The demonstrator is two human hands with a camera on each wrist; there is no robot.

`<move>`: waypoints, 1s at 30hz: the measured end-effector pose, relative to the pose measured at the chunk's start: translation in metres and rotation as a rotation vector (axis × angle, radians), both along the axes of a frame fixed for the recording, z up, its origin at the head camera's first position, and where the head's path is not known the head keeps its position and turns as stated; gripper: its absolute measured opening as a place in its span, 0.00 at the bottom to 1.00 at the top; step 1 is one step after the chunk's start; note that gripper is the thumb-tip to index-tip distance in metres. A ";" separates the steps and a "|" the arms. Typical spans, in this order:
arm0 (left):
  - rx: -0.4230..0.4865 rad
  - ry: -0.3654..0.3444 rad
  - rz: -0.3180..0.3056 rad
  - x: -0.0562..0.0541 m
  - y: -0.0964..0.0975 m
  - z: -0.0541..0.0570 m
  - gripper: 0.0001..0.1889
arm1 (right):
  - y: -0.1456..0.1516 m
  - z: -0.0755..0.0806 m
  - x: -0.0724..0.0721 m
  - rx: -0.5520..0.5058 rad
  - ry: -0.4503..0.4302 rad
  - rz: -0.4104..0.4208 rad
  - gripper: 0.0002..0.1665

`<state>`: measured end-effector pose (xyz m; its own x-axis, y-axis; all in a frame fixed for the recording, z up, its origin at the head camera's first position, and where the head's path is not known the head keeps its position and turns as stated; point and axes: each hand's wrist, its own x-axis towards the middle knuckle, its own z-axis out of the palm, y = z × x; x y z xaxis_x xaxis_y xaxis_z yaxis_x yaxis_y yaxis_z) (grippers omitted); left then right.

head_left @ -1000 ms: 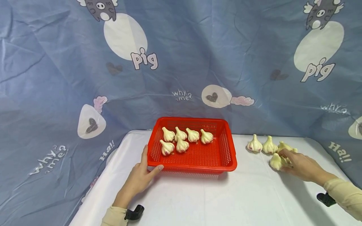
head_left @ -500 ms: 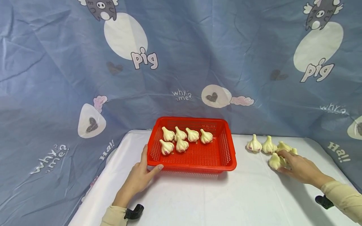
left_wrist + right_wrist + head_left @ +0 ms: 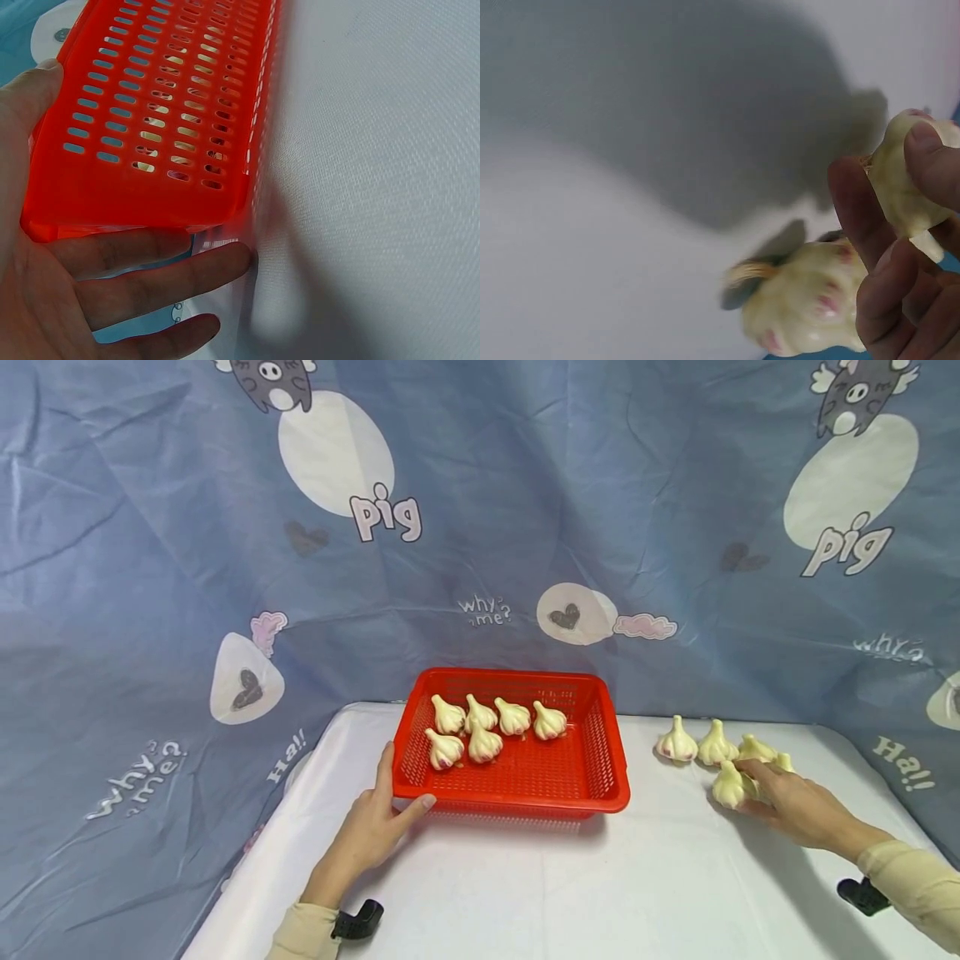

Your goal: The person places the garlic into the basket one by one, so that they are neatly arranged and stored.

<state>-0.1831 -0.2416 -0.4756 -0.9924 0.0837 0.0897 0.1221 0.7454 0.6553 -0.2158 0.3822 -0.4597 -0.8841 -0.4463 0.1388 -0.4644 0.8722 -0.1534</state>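
My right hand (image 3: 802, 806) pinches a pale garlic bulb (image 3: 726, 787) on the right side of the table. In the right wrist view, the thumb presses on that bulb and fingers lie along its other side; a second garlic bulb (image 3: 806, 307) with pink marks sits just behind the fingers. My left hand (image 3: 367, 831) touches the front left corner of a red plastic basket (image 3: 517, 802). Its fingers are straight and spread, with the thumb against the basket in the left wrist view. Several garlic bulbs (image 3: 485, 744) lie inside, toward the basket's left and back.
Several more garlic bulbs (image 3: 677, 743) stand in a row at the table's back right, beyond my right hand. A white cloth (image 3: 540, 893) covers the table. Blue printed fabric (image 3: 480, 510) hangs close behind and along both sides.
The garlic bulb at my right hand has shifted slightly left and tipped more upright, the hand moving slightly with it. My left hand stays on the basket corner.
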 end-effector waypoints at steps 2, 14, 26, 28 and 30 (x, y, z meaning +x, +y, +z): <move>-0.001 0.004 -0.001 0.000 0.000 0.001 0.59 | -0.002 0.004 -0.001 -0.006 0.018 0.027 0.36; 0.007 -0.004 0.002 -0.001 0.000 -0.002 0.60 | -0.025 0.038 -0.012 -0.077 0.062 0.124 0.38; 0.003 0.010 0.004 -0.001 0.001 -0.004 0.59 | -0.061 0.081 -0.036 -0.094 0.070 0.149 0.39; 0.003 0.014 0.001 -0.001 0.001 -0.004 0.59 | -0.068 0.087 -0.040 -0.099 0.057 0.145 0.37; 0.004 0.016 -0.001 -0.001 0.001 -0.004 0.59 | -0.075 0.091 -0.043 -0.106 0.046 0.142 0.36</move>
<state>-0.1842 -0.2410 -0.4801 -0.9908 0.0843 0.1055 0.1330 0.7429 0.6561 -0.2590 0.3068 -0.3692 -0.8047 -0.5470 0.2306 -0.5905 0.7775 -0.2164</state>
